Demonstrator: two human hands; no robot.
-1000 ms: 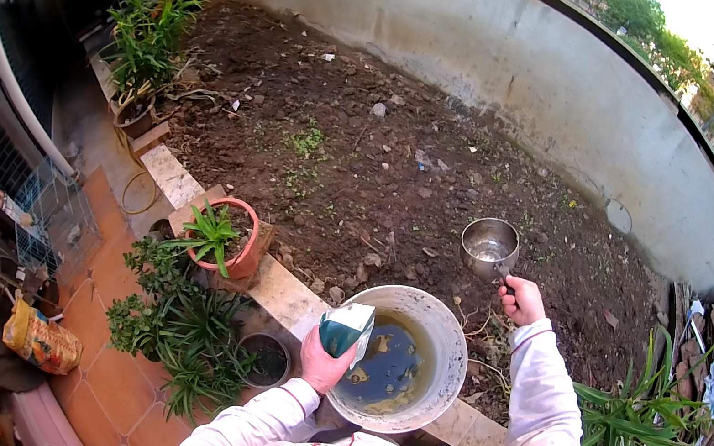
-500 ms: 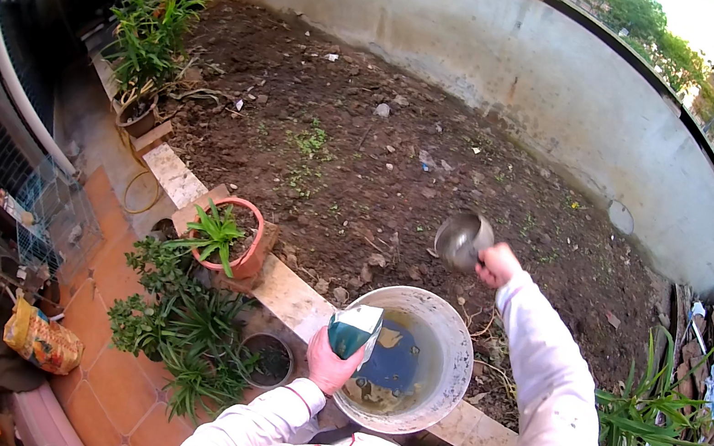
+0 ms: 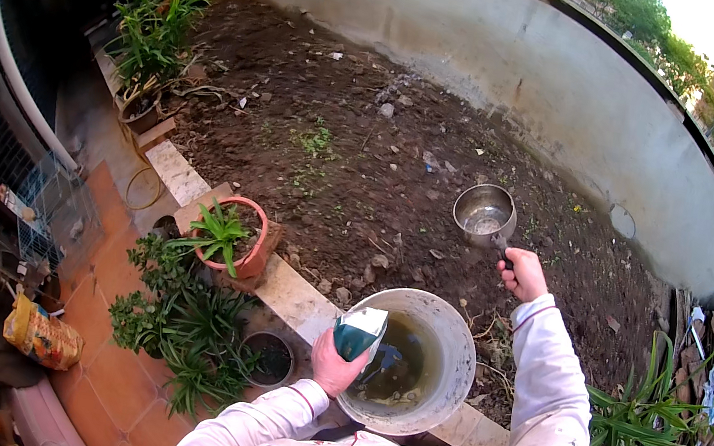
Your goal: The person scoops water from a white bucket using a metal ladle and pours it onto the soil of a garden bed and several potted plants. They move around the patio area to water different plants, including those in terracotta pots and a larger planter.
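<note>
My right hand grips the dark handle of a metal saucepan, held out over the soil bed. The pan's mouth faces up toward me, and its inside looks wet with no clear depth of liquid. In my left hand is a dark green packet with a pale silvery top, held at the left rim of a bucket. That whitish, stained bucket holds murky greenish water with some floating bits. It stands at the low tiled edging of the bed, close in front of me.
Brown soil with stones and small weeds reaches back to a concrete wall. Along the tiled ledge sits a terracotta pot, with leafy plants below. Orange floor tiles lie left; a spiky plant grows right.
The saucepan has swung right and away from me, turning from sideways to mouth up. Pale specks, perhaps thrown water, now show near the wall. My left hand and the packet have barely moved.
</note>
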